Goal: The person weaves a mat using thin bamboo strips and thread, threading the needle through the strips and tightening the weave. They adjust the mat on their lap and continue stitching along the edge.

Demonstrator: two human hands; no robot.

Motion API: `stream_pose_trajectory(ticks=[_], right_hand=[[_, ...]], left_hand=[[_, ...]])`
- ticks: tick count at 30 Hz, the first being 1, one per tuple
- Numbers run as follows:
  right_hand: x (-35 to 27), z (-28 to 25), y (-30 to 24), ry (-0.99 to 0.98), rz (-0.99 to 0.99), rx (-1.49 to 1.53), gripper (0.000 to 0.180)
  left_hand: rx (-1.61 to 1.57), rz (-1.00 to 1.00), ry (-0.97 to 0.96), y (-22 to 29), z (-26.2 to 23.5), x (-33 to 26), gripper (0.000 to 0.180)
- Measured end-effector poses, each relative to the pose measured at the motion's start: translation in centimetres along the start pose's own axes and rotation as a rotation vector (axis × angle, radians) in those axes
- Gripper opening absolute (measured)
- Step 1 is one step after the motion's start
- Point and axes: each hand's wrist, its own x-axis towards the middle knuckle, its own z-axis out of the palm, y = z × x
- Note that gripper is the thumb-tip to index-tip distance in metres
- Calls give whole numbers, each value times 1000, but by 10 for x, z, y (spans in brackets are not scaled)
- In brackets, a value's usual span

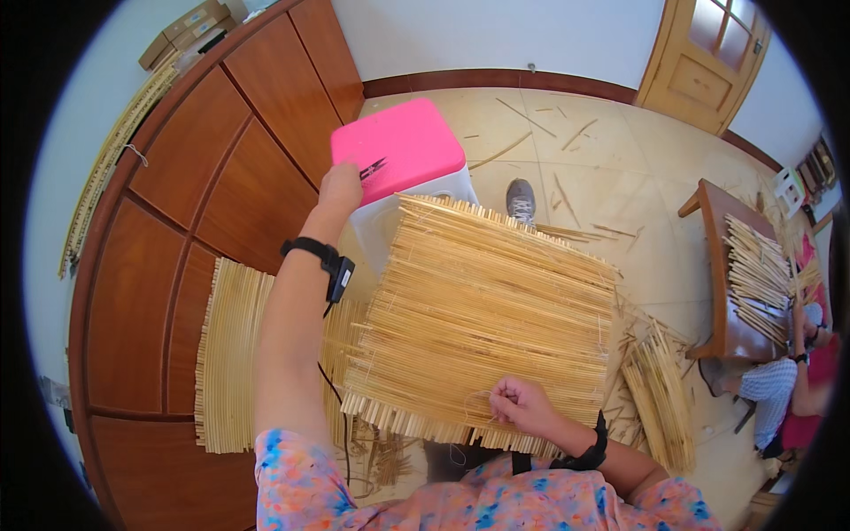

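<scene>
A square mat of thin bamboo strips [482, 314] lies across my lap, tied together with thread. My right hand [521, 404] rests on its near edge, fingers closed, pinching a thin thread. My left hand [340, 184] reaches forward onto the pink lid of a white box [398, 146] and touches small dark snips [373, 167] lying there. Whether the fingers hold the snips I cannot tell. Both wrists wear black bands.
Another strip mat [228, 354] lies on the floor to my left, beside wooden cabinets [186, 203]. Loose strips [660, 398] pile at my right. My shoe [521, 200] shows beyond the mat. Another person [788, 389] works at a wooden table [722, 265] stacked with strips.
</scene>
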Motion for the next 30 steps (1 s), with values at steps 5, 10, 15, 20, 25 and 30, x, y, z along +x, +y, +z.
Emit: stream_pose_trajectory(ticks=[5, 10, 15, 20, 25, 30], right_hand=[[3, -2, 7, 35, -12, -4, 11], [4, -5, 12, 48, -80, 35, 9], [4, -3, 17, 26, -104, 29, 8], [4, 2, 21, 16, -120, 47, 9], [5, 4, 20, 6, -142, 27, 10], [6, -2, 24, 19, -133, 16, 11]], left_hand=[[-1204, -236, -136, -2, -61, -65, 18], [-1819, -424, -34, 40, -138, -169, 17], [-1563, -420, -162, 14, -107, -166, 25], [-930, -390, -156, 20, -38, -92, 37], [-593, -348, -251, 38, 5, -48, 40], [-492, -299, -248, 59, 25, -39, 33]])
